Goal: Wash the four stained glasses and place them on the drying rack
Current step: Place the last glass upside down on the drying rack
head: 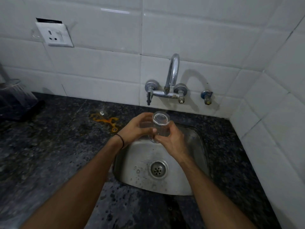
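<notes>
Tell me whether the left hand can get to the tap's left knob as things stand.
Probably not right away: the left hand is wrapped around the glass, sharing the hold with the right hand. The path itself looks free; nothing stands between it and the left knob on the wall above the sink.

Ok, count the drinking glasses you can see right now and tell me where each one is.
1. A clear glass is held over the sink by the left hand and right hand. Others may sit outside the view; the blurry rack at far left shows none clearly.
</notes>
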